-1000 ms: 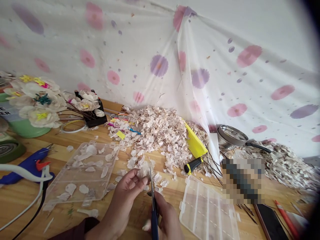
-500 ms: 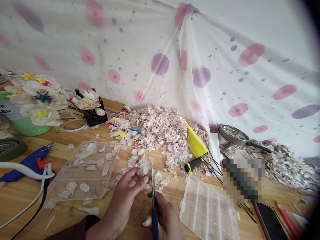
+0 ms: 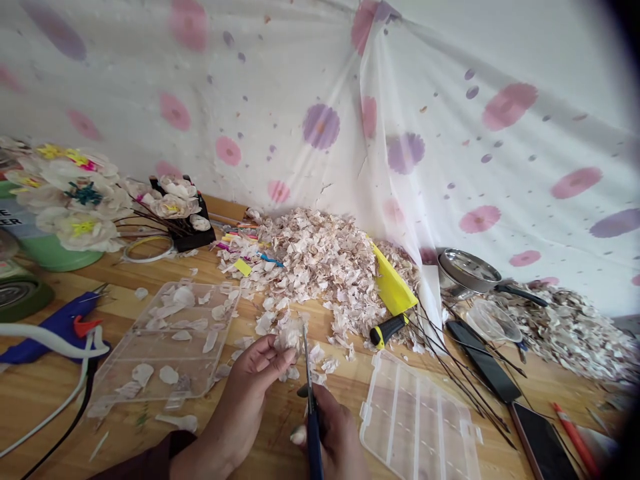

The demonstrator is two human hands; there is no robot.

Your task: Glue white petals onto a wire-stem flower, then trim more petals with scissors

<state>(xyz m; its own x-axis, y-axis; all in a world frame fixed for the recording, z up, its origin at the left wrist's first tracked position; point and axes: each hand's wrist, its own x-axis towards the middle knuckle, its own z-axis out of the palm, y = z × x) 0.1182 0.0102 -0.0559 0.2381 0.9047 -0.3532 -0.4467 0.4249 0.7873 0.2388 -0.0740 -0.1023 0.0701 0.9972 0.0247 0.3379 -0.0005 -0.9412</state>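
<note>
My left hand is closed, pinching a pale, crinkled petal between thumb and fingers. Just right of it, my right hand grips scissors with dark blue handles. Their narrow blades point up and away, along the petal's right edge. Whether they touch the petal I cannot tell. Loose petals lie on the wooden table beneath and beyond both hands, spreading from a big petal pile.
Left lies a clear compartment tray with scattered petals, beside a blue glue gun. A second clear divided case is at right, near a black-and-yellow handle, dark stems, a phone and a pan.
The scissors have tilted slightly, with the blade tips a little farther right. My left hand keeps its pinch on the petal. The view has shifted very slightly.
</note>
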